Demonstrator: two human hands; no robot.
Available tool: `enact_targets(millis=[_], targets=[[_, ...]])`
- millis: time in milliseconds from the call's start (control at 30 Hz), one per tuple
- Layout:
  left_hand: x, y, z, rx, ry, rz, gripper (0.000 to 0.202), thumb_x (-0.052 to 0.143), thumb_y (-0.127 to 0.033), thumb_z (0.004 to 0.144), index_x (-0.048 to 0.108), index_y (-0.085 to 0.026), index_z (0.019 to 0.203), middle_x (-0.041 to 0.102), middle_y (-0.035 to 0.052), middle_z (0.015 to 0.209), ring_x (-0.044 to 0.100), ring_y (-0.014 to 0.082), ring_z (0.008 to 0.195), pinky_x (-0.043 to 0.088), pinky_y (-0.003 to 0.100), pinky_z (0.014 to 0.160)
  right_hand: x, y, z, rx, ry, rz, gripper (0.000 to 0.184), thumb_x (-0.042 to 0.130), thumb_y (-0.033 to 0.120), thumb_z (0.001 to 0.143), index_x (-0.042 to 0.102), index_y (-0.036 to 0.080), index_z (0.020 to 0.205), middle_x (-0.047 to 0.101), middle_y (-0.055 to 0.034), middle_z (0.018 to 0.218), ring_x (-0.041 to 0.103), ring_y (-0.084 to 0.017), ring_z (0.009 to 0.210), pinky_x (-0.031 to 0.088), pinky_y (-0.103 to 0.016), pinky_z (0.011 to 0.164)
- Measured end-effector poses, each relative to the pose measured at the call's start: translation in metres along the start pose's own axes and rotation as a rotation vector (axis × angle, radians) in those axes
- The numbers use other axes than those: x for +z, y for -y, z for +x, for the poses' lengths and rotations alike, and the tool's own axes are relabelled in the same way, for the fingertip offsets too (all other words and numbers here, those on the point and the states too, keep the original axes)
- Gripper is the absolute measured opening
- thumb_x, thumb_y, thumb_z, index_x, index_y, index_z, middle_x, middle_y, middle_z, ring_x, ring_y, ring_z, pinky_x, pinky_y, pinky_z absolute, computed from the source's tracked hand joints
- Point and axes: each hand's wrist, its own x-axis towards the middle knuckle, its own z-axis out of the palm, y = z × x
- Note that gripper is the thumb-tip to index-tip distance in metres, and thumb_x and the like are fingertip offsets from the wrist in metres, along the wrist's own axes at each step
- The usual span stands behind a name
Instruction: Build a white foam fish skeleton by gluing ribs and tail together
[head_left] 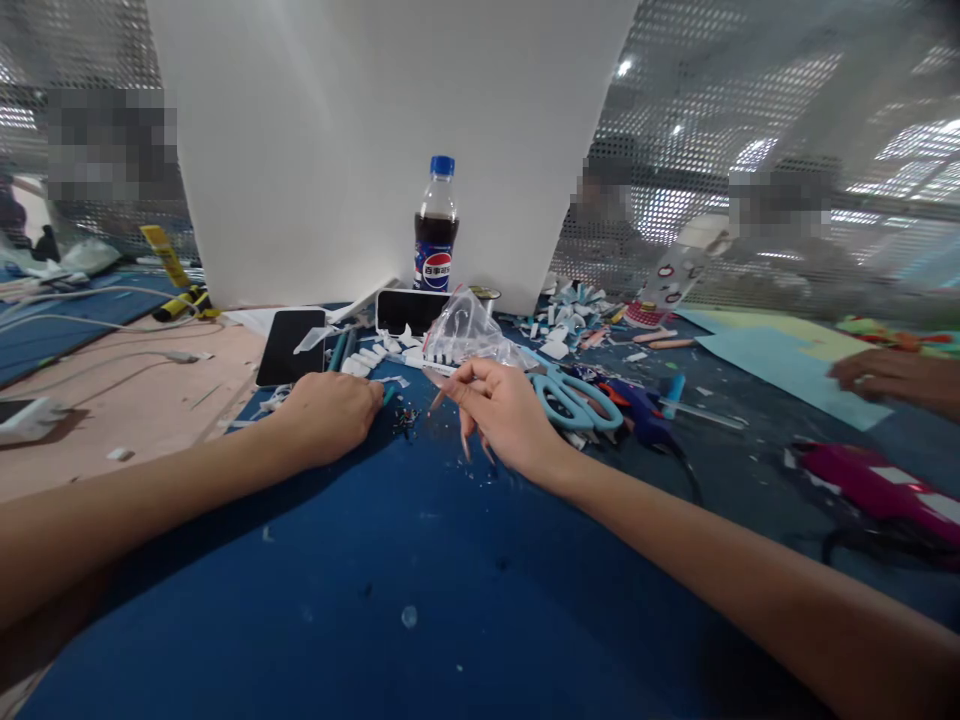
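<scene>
My left hand (pixel 330 412) rests on the blue mat (pixel 420 580) with its fingers curled round a small teal stick (pixel 388 394) whose tip pokes out to the right. My right hand (pixel 504 412) hovers just right of it, thumb and forefinger pinched on a thin brownish stick (pixel 437 400), the other fingers pointing down. Between the hands lies a small pile of dark bits (pixel 406 418). A clear plastic bag (pixel 469 330) sits just behind my right hand.
Teal scissors (pixel 574 398) and a blue glue gun (pixel 637 408) lie right of my hand. A cola bottle (pixel 436 228) stands before a white board, with two phones (pixel 291 345) nearby. Another person's hand (pixel 892 378) rests on light-blue paper. A magenta tool (pixel 877 485) lies at right.
</scene>
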Motion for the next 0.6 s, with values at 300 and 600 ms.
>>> enact_targets(millis=[300,600], targets=[[0.003,-0.001,-0.005,0.051,-0.176,-0.307,0.021,0.04,-0.024,0.085,0.041,-0.02,0.065,0.043,-0.0002,0.058,0.035,0.0141,0.051,0.019,0.028,0.052,0.006,0.005,-0.001,0.187,0.098,0.105,0.032,0.064,0.047,0.08,0.053,0.018,0.073,0.051,0.0066,0.038,0.04,-0.005,0.023,0.029,-0.017,0.025],[0.004,-0.034,-0.019,-0.267,-0.031,-1.586,0.021,0.051,-0.036,0.08,0.044,-0.018,0.07,0.039,-0.0044,0.057,0.031,0.0077,0.047,0.026,0.019,0.044,0.019,-0.003,-0.005,0.228,0.192,0.329,0.036,0.061,0.051,0.08,0.052,0.018,0.071,0.045,0.0108,0.031,0.033,-0.004,0.019,0.022,-0.014,0.022]])
